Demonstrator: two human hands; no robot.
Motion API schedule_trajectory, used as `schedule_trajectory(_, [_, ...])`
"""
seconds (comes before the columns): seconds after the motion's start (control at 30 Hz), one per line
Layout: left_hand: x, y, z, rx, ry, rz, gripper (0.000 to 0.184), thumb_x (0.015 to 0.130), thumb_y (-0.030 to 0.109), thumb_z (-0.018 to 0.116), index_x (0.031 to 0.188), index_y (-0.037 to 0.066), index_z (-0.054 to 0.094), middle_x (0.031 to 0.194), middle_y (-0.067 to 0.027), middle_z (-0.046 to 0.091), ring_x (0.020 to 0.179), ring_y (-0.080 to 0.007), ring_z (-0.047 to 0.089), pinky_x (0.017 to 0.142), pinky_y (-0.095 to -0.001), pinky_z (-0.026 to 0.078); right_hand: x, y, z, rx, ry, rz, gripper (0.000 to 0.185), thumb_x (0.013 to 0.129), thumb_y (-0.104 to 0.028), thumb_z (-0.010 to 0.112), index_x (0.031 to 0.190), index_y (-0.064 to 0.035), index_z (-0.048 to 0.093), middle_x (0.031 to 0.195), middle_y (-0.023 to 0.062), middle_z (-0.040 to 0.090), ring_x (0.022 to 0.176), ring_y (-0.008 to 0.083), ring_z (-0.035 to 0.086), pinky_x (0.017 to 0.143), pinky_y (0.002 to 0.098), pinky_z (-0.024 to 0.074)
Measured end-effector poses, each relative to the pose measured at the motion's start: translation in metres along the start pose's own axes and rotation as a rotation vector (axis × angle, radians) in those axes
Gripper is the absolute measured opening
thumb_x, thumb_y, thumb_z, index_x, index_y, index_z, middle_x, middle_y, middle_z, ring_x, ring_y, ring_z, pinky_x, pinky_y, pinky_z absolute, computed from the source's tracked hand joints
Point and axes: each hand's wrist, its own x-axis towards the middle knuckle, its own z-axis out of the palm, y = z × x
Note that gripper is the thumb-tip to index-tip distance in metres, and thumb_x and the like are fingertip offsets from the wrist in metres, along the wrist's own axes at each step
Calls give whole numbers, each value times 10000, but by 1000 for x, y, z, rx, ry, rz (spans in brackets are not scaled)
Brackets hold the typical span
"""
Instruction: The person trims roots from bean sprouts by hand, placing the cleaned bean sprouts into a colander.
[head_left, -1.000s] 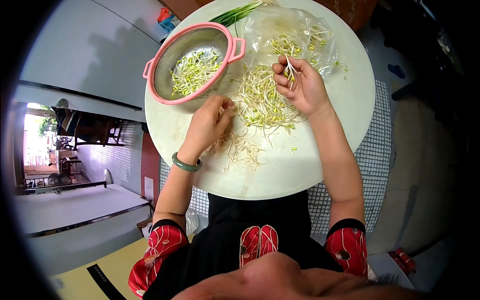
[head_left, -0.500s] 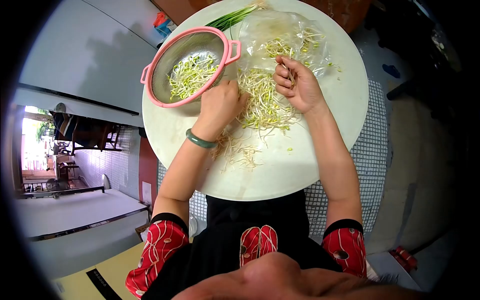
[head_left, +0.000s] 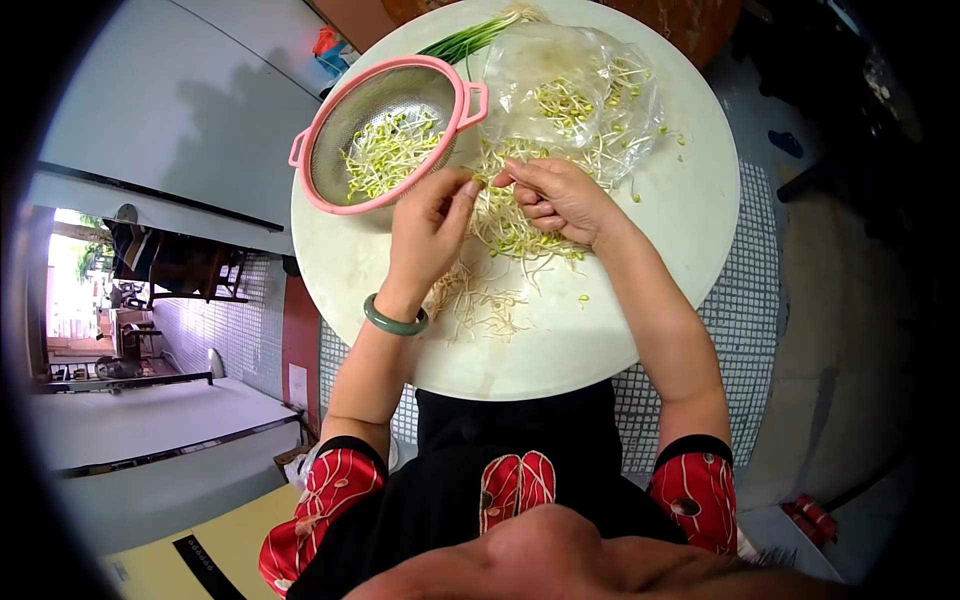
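Over the pile of bean sprouts (head_left: 515, 225) my two hands meet fingertip to fingertip. My left hand (head_left: 432, 225), with a green bangle (head_left: 395, 318) at the wrist, pinches the yellow-green head of a bean sprout (head_left: 480, 180). My right hand (head_left: 560, 200) is closed, thumb against forefinger, near that same sprout; what lies inside its curled fingers is hidden. Just beyond my left hand rests a pink-rimmed mesh colander (head_left: 325, 120) with bean sprouts in it. Thin brown root ends (head_left: 480, 305) lie scattered on the table nearer to me.
The round white table (head_left: 560, 350) also bears a clear plastic bag (head_left: 520, 60) with more sprouts and a bunch of green onions (head_left: 465, 42) at the far edge. A wooden surface (head_left: 660, 15) stands beyond it. White cabinets (head_left: 130, 120) are on the left.
My right hand has moved left and down from beside the bag to meet my left hand. My left hand has lifted off the sprout pile and now pinches a sprout.
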Motion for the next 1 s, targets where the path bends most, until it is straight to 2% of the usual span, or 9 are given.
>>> schedule_trajectory(0.07, [-5,10,4,104,-20,79,85,892,65,634,945,-1,641,738,-107,603,589,-201,551,559,-303,443,2,2,1,68,-29,-28,247,954,-292,628,955,-48,586,675,-59,434,480,0,325,375,154,236])
schedule_trajectory(0.1, [-8,14,7,126,-44,64,77,877,59,637,935,8,641,775,-139,610,615,-267,578,570,-332,459,3,4,0,82,-31,-65,235,956,-282,625,950,-51,579,677,-58,433,484,0,328,378,154,241])
schedule_trajectory(0.2, [-13,11,13,166,-69,100,83,865,57,643,935,11,641,786,-145,614,638,-286,592,580,-347,467,5,4,-2,84,-23,-132,199,960,-247,619,923,-61,555,688,-52,443,497,1,342,384,153,257])
schedule_trajectory(0.23, [-14,11,12,192,-94,110,81,901,14,602,970,-24,619,761,-116,597,665,-217,587,622,-304,468,4,3,-2,78,-18,-147,189,960,-234,617,913,-65,547,693,-50,448,502,1,348,386,152,262])
schedule_trajectory(0.73, [-12,1,4,188,-112,-40,54,921,9,566,934,5,618,736,-61,621,638,-148,568,607,-270,466,-8,-5,2,22,-53,-207,165,963,-196,569,864,-65,550,688,-33,476,503,19,362,386,169,276])
schedule_trajectory(0.77, [-7,-6,4,144,-37,49,137,904,-10,582,1023,15,644,874,-63,649,664,-119,562,611,-253,466,-10,-6,3,6,-65,-180,173,964,-202,563,857,-67,549,687,-31,477,500,21,356,388,170,272])
schedule_trajectory(0.87, [11,19,0,111,30,121,230,889,52,633,1119,51,637,961,-104,637,638,-184,573,579,-292,465,-11,-6,4,-33,-121,-123,195,966,-220,545,838,-74,545,688,-27,479,493,25,338,395,171,259])
schedule_trajectory(0.9, [12,18,-3,176,-15,139,347,861,34,662,1202,84,622,1090,-96,615,680,-184,598,596,-295,481,-9,-3,1,-38,-152,-120,201,966,-226,540,833,-76,543,689,-26,481,491,25,331,398,171,254])
schedule_trajectory(1.0, [16,9,-3,278,-65,265,299,845,39,676,1137,96,647,1083,-94,613,712,-202,618,609,-311,494,-6,0,-2,-93,-177,-113,212,956,-248,543,821,-85,546,692,-27,481,486,27,310,407,175,242])
